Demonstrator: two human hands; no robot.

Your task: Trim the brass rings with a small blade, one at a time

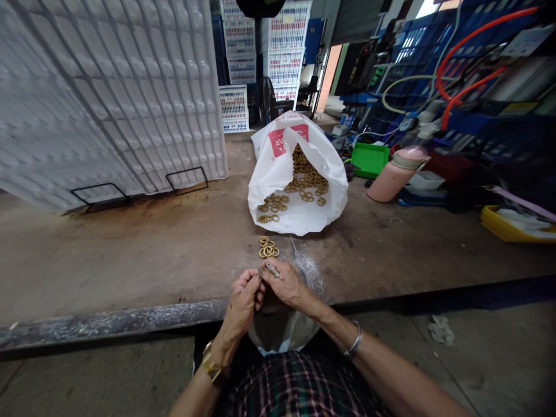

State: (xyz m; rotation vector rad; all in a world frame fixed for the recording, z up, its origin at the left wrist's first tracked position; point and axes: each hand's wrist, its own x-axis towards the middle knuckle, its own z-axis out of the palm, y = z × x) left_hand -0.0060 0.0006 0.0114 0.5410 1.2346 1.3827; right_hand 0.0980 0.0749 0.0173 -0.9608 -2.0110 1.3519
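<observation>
Close together at the table's front edge are my left hand [244,295] and my right hand [286,284]. The fingers of my left hand are pinched, and whatever is between them is hidden. My right hand is closed around a small silvery metal tool [273,269]; its kind cannot be made out. Just beyond my fingertips lies a little group of brass-coloured rings [269,252]. Behind them a white plastic bag [299,219] rests on its side, mouth towards me, with many more brass rings [306,174] inside.
Stacked white moulded trays [174,87] stand at the left, beside black wire stands [187,180]. To the right are a pink bottle [397,175], a green tray [370,160] and a yellow tray [512,229]. White crates [284,61] are piled behind the wooden table [130,260].
</observation>
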